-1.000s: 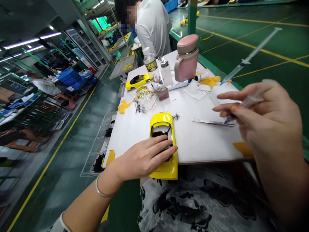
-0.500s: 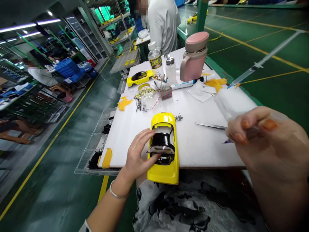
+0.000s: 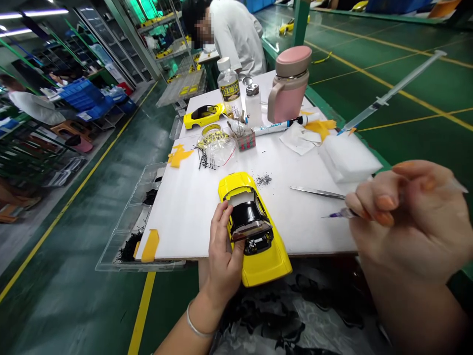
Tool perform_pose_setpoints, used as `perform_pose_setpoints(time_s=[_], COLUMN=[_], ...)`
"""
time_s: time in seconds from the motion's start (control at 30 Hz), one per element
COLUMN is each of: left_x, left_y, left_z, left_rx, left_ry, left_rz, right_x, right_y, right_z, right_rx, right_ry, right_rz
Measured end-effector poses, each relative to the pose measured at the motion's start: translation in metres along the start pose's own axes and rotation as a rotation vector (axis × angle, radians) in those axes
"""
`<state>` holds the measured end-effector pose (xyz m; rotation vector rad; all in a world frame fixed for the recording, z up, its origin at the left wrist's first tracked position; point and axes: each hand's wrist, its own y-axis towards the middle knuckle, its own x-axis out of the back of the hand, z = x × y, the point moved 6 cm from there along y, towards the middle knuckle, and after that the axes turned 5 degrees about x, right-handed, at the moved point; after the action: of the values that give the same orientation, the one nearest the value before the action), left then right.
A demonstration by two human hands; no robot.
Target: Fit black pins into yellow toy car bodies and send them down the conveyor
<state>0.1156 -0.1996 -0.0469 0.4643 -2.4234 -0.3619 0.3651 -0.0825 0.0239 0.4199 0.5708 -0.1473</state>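
My left hand (image 3: 226,251) grips the side of a yellow model car body (image 3: 264,266), thumb near its windshield and fingers along the left edge. The car lies tilted at the front edge of the white board (image 3: 185,212), with its black interior (image 3: 246,214) showing. On the right, my right hand (image 3: 402,217) is closed around a small syringe (image 3: 342,214), whose thin needle points left, apart from the car. Metal tweezers (image 3: 316,192) lie between the car and my right hand. Tiny black bits (image 3: 264,180) are scattered beyond the car.
Farther back stand a pink mug (image 3: 290,86), a labelled bottle (image 3: 229,88) and another yellow car body (image 3: 203,116). A large syringe (image 3: 391,93) leans over a white foam block (image 3: 349,158). A clear tray (image 3: 111,251) sits at the left. A person (image 3: 236,37) bends beyond the board.
The car has turned, its near end swinging right, and my left hand has turned with it. The small syringe in my right hand now shows more clearly. The view has shifted slightly.
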Motion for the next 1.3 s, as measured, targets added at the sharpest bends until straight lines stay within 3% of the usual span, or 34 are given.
perform_pose_setpoints(time_s=[0.1,0.2,0.3,0.4,0.53,0.63,0.73,0.9,1.0,1.1,1.3], left_x=[0.006,0.014,0.023,0.031,0.034,0.041,0.05,0.058,0.058,0.056,0.059], left_y=[0.003,0.011,0.022,0.031,0.033,0.037,0.055,0.112,0.135,0.14,0.125], left_z=[-0.004,-0.018,-0.033,-0.035,-0.007,0.029,0.056,0.069,0.079,0.089,0.094], left_rx=[-0.013,-0.163,-0.307,-0.318,-0.118,0.08,0.231,0.254,0.278,0.297,0.29], left_ry=[0.065,0.191,0.281,0.233,-0.133,-0.388,-0.415,-0.304,-0.33,-0.339,-0.316], left_rz=[0.04,0.148,0.208,0.223,0.213,0.018,-0.113,-0.043,-0.09,-0.151,-0.19], right_x=[-0.011,-0.019,-0.027,-0.039,-0.06,-0.072,-0.081,-0.085,-0.082,-0.078,-0.08], right_y=[-0.014,-0.025,-0.034,-0.044,-0.065,-0.082,-0.094,-0.105,-0.109,-0.112,-0.112], right_z=[-0.002,-0.006,-0.01,-0.012,-0.016,-0.021,-0.022,-0.026,-0.028,-0.031,-0.034], right_rx=[-0.102,-0.231,-0.335,-0.381,-0.418,-0.433,-0.398,-0.364,-0.345,-0.372,-0.371], right_ry=[0.102,0.154,0.198,0.266,0.34,0.34,0.327,0.347,0.345,0.34,0.355], right_rz=[0.155,0.29,0.332,0.347,0.424,0.458,0.496,0.501,0.495,0.479,0.479])
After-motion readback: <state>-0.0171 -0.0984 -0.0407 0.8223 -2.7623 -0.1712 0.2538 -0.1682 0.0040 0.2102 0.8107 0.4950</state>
